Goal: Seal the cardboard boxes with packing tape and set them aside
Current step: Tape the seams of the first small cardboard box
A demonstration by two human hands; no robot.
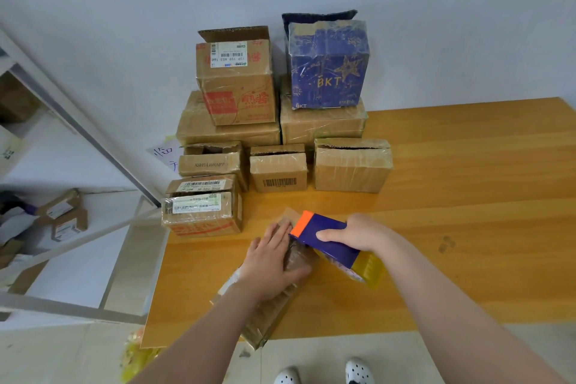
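From where I watch, the left hand [271,262] lies flat, fingers straight, pressing down on a small cardboard box [271,312] at the near edge of the table [452,212], while the right hand [358,234] is wrapped firmly round a purple-and-orange tape dispenser [324,237] set against the box top just beside the left fingertips. The yellowish tape roll [369,271] hangs at the dispenser's rear. The box's near corner juts past the table edge, over the floor. My read is that sealing of this box is under way, with more boxes [349,165] lined up and stacked against the wall. Three hazards stand out to me. A hard pull on the dispenser could drag the overhanging box off the edge if the flat hand eases its pressure. The dispenser's front end sits close enough to the left fingers that a slip could catch them. And a skewed pass would likely lay the tape creased or off the seam; I cannot make out the seam itself beneath the hand.
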